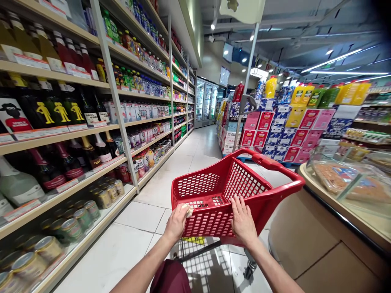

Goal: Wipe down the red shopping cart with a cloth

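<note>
A red plastic shopping cart (pixel 207 219) stands side-on in front of me, its basket bare inside. My left hand (pixel 176 224) is closed around a small crumpled cream-coloured cloth (pixel 188 210) at the near left corner of the basket rim. Only a bit of that cloth shows past the fingers. Against the near side wall, towards the handle, lies my right hand (pixel 242 219), with its fingers stretched out over the upper rim. The cart's red handle (pixel 275 167) rises to the right, apart from both hands.
Shelves (pixel 146 122) of bottles and cans line the left side. Stacked drink boxes (pixel 277 132) stand beyond the cart. A curved counter (pixel 308 228) with packaged food is close on the right. Glass-door fridges (pixel 205 99) are at the aisle's far end.
</note>
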Available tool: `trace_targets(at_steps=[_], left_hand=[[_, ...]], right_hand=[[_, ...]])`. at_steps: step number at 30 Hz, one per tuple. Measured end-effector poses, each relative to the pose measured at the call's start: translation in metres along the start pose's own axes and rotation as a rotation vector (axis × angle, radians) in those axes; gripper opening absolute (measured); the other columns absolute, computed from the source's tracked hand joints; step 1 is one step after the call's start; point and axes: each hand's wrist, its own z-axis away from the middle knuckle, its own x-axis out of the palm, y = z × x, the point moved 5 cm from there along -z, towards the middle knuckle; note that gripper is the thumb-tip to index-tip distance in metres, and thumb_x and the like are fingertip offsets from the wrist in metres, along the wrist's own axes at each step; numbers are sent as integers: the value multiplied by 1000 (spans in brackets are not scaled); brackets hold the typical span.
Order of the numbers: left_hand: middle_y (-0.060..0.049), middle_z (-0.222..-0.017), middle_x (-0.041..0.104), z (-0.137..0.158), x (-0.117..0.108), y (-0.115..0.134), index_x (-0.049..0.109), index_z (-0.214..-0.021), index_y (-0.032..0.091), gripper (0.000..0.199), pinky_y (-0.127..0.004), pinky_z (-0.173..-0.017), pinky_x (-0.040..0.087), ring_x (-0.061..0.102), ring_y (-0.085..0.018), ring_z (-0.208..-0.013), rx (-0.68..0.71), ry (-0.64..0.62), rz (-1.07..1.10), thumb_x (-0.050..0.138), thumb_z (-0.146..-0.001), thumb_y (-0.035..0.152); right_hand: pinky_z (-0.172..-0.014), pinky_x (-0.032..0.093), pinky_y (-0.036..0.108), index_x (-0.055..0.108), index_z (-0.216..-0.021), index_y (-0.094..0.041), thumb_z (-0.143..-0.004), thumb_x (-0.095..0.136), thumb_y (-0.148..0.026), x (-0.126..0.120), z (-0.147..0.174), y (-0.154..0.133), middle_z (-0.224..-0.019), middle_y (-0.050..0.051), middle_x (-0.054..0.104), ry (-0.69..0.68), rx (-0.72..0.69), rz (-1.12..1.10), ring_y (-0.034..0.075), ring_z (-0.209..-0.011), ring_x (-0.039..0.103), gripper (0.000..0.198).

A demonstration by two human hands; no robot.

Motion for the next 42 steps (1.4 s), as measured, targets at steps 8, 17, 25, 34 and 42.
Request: trace_targets(at_steps=[8,17,25,34,42], left_hand=[[-7,-117,56,9,52,68,50,-116,27,43,-36,-89,48,53,-21,-108,181,-56,-61,33,-80,10],[-5,-121,54,-13,47,62,54,-111,26,37,-36,-90,46,49,-18,-112,361,-100,30,35,-83,12],[-5,-115,59,-21,91,98,54,-111,27,36,-33,-88,47,54,-17,-105,552,-97,63,40,-81,12],[-7,-110,59,-20,100,120,57,-104,23,26,-34,-85,46,55,-18,-102,426,-177,39,41,-84,18],[-7,-108,58,-30,79,99,57,-100,21,26,-34,-85,45,54,-16,-98,232,-157,53,36,-86,17]], right_hand=[[-100,25,48,50,-120,-19,-79,32,-16,-9,-1,-7,-131,8,44,-71,62,-175,22,-128,26,45],[-89,40,35,54,-110,-15,-81,36,-30,-7,36,44,-126,15,46,85,472,-510,23,-118,42,37],[-90,38,29,52,-95,-19,-64,36,-9,-2,35,53,-122,9,48,161,522,-640,18,-116,44,36],[-98,32,37,38,-124,-15,-76,34,-26,15,49,68,-125,11,47,185,498,-689,20,-121,38,49],[-102,27,38,25,-134,-13,-82,28,-32,27,50,84,-135,11,36,103,496,-712,20,-126,31,55]])
